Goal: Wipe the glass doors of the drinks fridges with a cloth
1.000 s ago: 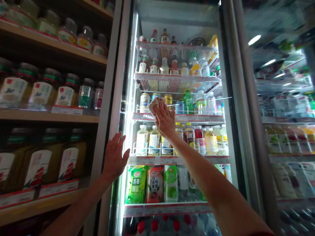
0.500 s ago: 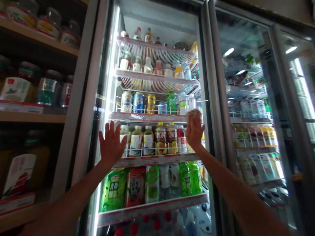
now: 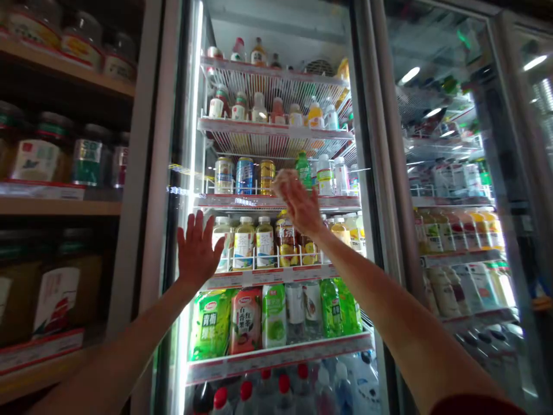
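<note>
My right hand [image 3: 303, 208] presses a crumpled light-coloured cloth [image 3: 285, 183] against the glass door [image 3: 276, 17] of a drinks fridge, level with the shelf of cans. Its fingers lie over the cloth, hiding part of it. My left hand [image 3: 197, 248] is raised with its fingers spread at the left side of the same door, holding nothing; whether its palm touches the glass I cannot tell. Behind the glass stand a gold can [image 3: 266, 177], a blue can [image 3: 245, 176] and a green bottle [image 3: 303, 168].
To the left, a wooden shelf [image 3: 60, 206] carries jars and bottles. A metal door frame [image 3: 384, 144] divides this door from another glass-fronted fridge [image 3: 458, 230] on the right. Large green bottles [image 3: 332, 308] stand on a lower fridge shelf, with red-capped bottles [image 3: 246, 392] beneath.
My right hand swept the cloth from the left-middle of the glass to the right side, then back toward the middle. The view turned right; my left hand stayed raised at the door's left side.
</note>
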`<state>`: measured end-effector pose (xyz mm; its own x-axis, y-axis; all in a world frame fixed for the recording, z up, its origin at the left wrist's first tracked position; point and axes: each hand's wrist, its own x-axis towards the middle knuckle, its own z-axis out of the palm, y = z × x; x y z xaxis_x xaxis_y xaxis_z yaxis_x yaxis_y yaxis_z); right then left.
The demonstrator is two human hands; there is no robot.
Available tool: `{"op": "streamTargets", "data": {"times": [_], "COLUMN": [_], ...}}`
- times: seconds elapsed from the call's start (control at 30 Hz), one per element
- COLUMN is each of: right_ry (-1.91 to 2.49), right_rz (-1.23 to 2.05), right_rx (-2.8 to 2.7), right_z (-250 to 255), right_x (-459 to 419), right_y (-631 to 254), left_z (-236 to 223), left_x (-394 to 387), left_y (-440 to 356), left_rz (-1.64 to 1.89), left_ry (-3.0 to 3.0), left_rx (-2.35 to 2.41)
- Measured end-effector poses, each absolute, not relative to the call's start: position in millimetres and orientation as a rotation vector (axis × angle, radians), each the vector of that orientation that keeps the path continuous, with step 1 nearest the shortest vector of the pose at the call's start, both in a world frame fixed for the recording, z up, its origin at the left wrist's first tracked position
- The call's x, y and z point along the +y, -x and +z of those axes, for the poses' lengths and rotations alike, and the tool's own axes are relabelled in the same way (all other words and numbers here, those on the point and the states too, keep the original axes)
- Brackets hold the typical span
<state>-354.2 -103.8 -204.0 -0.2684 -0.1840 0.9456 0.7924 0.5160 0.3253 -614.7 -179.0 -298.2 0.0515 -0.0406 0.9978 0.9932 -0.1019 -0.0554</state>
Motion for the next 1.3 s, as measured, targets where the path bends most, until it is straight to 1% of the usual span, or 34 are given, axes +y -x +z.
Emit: {"op": "streamTargets", "data": {"times": [0.07, 0.1, 0.17, 0.27, 0.3, 0.37, 0.43, 0.5, 0.57, 0.63, 0.7, 0.83, 0.9, 0.97, 1.03, 1.1, 1.23, 1.3], "right_ry": [0.653, 0.666, 0.609, 0.362, 0.32, 0.403, 0.575, 0.617, 0.491, 0.266, 0.214, 0.593, 0.603, 0.509, 0.417, 0.415, 0.719, 0.821], "right_rz": [-0.828, -0.786, -0.841, -1.084, -1.111, -1.047, -0.914, -0.865, -0.943, -1.077, -1.101, -0.864, -0.845, -0.886, -0.946, -1.001, -0.941, -0.894], "right_rx": [-1.326, -1.287, -1.429, -1.93, -1.997, -1.898, -1.652, -1.552, -1.686, -1.957, -2.047, -1.706, -1.747, -1.895, -1.998, -1.986, -1.635, -1.531], "right_z": [-196, -197, -212, -240, -242, -233, -221, -223, -243, -268, -280, -271, -275, -289, -304, -310, -296, -291], "right_x": [-101, -101, -105, -121, -125, -129, -128, -130, -134, -136, -137, -139, -145, -151, -153, -148, -122, -110], "right_y": [349, 352, 368, 396, 402, 407, 411, 418, 428, 435, 437, 440, 447, 448, 435, 405, 335, 315], "left_z": [-299, -300, -305, -317, -322, -331, -339, -345, -348, -349, -347, -327, -313, -303, -296, -289, -274, -275], "left_x": [-179, -179, -180, -185, -187, -191, -193, -194, -193, -194, -198, -206, -202, -194, -183, -174, -165, -160], "left_y": [615, 615, 617, 623, 626, 633, 639, 645, 651, 652, 645, 602, 575, 556, 548, 552, 564, 555], "left_rz": [-1.258, -1.253, -1.226, -1.166, -1.141, -1.091, -1.059, -1.061, -1.081, -1.101, -1.155, -1.318, -1.349, -1.37, -1.393, -1.405, -1.402, -1.328], "left_ry": [1.276, 1.267, 1.26, 1.315, 1.339, 1.365, 1.359, 1.349, 1.366, 1.4, 1.409, 1.464, 1.555, 1.593, 1.56, 1.497, 1.331, 1.326], "left_rx": [-1.094, -1.103, -1.128, -1.155, -1.156, -1.148, -1.129, -1.1, -1.07, -1.049, -1.031, -0.895, -0.845, -0.868, -0.921, -0.967, -1.06, -1.071]}}
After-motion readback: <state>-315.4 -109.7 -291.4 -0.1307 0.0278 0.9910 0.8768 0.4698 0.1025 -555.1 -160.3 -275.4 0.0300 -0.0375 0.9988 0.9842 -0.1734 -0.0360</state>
